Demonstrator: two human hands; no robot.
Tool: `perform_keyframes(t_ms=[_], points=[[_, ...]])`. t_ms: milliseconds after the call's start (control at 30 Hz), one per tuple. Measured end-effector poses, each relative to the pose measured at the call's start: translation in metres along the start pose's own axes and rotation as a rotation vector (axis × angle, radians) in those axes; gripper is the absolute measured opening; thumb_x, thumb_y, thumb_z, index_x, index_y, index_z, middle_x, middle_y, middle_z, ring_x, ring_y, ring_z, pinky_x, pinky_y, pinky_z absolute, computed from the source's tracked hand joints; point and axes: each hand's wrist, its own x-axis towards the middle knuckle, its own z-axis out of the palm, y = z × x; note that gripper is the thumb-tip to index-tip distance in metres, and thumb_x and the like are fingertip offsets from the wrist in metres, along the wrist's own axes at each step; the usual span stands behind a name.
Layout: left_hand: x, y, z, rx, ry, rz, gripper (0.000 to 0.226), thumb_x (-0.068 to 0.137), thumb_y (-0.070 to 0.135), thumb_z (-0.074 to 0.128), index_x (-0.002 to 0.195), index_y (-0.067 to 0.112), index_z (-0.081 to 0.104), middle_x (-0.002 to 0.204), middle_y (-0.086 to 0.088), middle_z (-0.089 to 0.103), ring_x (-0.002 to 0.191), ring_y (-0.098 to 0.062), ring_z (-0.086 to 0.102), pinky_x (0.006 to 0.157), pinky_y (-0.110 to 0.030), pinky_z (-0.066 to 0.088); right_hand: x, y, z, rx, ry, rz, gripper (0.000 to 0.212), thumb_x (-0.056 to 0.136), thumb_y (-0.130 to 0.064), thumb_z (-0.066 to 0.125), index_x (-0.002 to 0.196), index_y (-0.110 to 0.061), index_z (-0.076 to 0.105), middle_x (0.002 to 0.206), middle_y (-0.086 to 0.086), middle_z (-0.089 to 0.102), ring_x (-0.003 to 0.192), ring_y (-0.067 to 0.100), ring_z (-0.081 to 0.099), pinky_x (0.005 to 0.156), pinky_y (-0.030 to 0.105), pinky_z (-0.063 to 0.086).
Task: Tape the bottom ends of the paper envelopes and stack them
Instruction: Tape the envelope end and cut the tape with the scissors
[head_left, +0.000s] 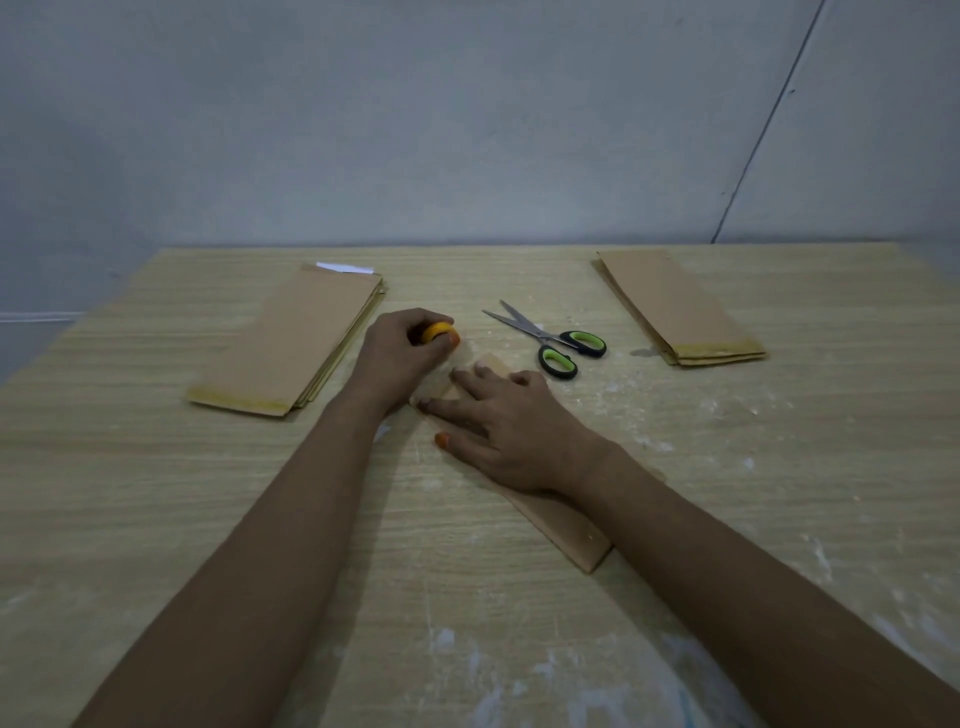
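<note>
The left hand (402, 351) has its grip curled round an orange roll of tape (438, 332) just past the far end of a single brown paper envelope (563, 525), which lies slantwise on the bench (727, 467). The right hand (506, 426) lies flat on that envelope with fingers spread, pressing it down and holding nothing. The main risk is the strip going on crooked: if the pressing hand slackens while tape is drawn across the end, the light paper could swivel or lift with the sticky side and crease. Whether any tape is already stuck down is hidden by the hands. The scissors (550, 339) lie near, blades parted, so a blind reach could nick a finger. Two envelope stacks, the left stack (291, 340) and the right stack (675, 306), sit well apart; mixing taped with untaped is possible.
</note>
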Motion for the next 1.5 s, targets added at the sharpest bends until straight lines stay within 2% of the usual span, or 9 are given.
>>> perform_keyframes(t_ms=[233,367,467,700,833,967,1100,1367,1500], points=[[-0.002,0.000,-0.002,-0.004,-0.001,-0.004,0.024,0.085,0.017,0.077,0.109,0.017,0.074,0.104,0.002,0.072,0.102,-0.011,0.067,0.091,-0.025,0.053,0.000,0.000,0.001,0.041,0.047,-0.005,0.063,0.090,-0.065,0.019,0.144,-0.044,0.043,0.151,0.006,0.043,0.141,0.025,0.036,0.102,0.047,0.031],[-0.002,0.002,-0.001,-0.023,0.006,-0.017,0.027,0.084,0.014,0.077,0.111,0.014,0.074,0.104,0.000,0.072,0.100,-0.011,0.067,0.084,-0.016,0.052,-0.003,0.002,-0.002,0.134,0.113,-0.014,0.054,0.095,-0.056,0.050,0.144,-0.034,0.047,0.151,0.009,0.043,0.143,0.028,0.035,0.108,0.047,0.034],[-0.002,0.003,-0.001,-0.010,0.005,-0.010,0.028,0.084,0.015,0.078,0.111,0.014,0.073,0.104,0.000,0.072,0.099,-0.012,0.067,0.082,-0.014,0.050,-0.003,0.003,0.000,0.146,0.149,-0.006,0.056,0.093,-0.056,0.054,0.143,-0.030,0.050,0.150,0.010,0.046,0.142,0.029,0.036,0.108,0.048,0.037],[-0.004,0.006,-0.003,-0.041,0.020,-0.020,0.036,0.083,0.015,0.079,0.117,0.016,0.068,0.112,-0.001,0.068,0.093,-0.008,0.063,0.079,-0.011,0.050,0.000,0.008,0.001,0.168,0.362,-0.021,0.044,0.092,-0.050,0.054,0.118,-0.018,0.069,0.115,0.005,0.068,0.107,0.027,0.061,0.087,0.043,0.051],[-0.010,0.005,-0.007,-0.076,0.107,-0.010,0.040,0.080,0.019,0.082,0.114,0.020,0.061,0.116,0.000,0.059,0.095,-0.013,0.058,0.074,-0.018,0.051,-0.002,0.016,-0.001,0.099,0.523,0.170,0.028,0.087,-0.038,0.066,0.101,-0.015,0.074,0.096,0.006,0.070,0.092,0.028,0.064,0.075,0.041,0.055],[-0.019,0.009,-0.013,0.037,0.216,0.181,0.024,0.079,0.020,0.081,0.092,0.018,0.061,0.085,0.006,0.053,0.073,-0.011,0.046,0.066,-0.020,0.039,-0.006,0.018,-0.002,0.020,0.409,0.319,0.049,0.086,-0.056,0.063,0.115,-0.017,0.068,0.105,0.007,0.067,0.107,0.028,0.060,0.082,0.039,0.052],[-0.036,0.019,-0.017,0.167,0.071,0.214,0.016,0.080,0.022,0.081,0.079,0.019,0.065,0.067,0.002,0.058,0.061,-0.009,0.048,0.058,-0.022,0.039,-0.006,0.016,-0.003,0.009,0.348,0.338,0.062,0.085,-0.065,0.059,0.128,-0.020,0.060,0.118,0.005,0.063,0.117,0.025,0.054,0.093,0.036,0.044],[-0.051,0.023,-0.005,0.493,-0.047,0.151,0.029,0.088,0.042,0.070,0.110,0.024,0.073,0.093,0.008,0.061,0.084,-0.012,0.054,0.074,-0.033,0.045,-0.007,0.017,-0.002,0.423,0.393,0.395,0.082,0.070,-0.043,0.085,0.138,-0.012,0.049,0.127,0.011,0.048,0.117,0.027,0.050,0.101,0.039,0.042],[-0.053,0.026,0.002,0.482,-0.071,0.121,0.025,0.092,0.038,0.065,0.108,0.019,0.073,0.098,0.000,0.056,0.089,-0.017,0.056,0.076,-0.034,0.045,-0.007,0.020,-0.007,0.634,0.429,0.428,0.070,0.072,-0.030,0.086,0.133,-0.016,0.055,0.099,-0.001,0.059,0.093,0.011,0.056,0.078,0.019,0.043]])
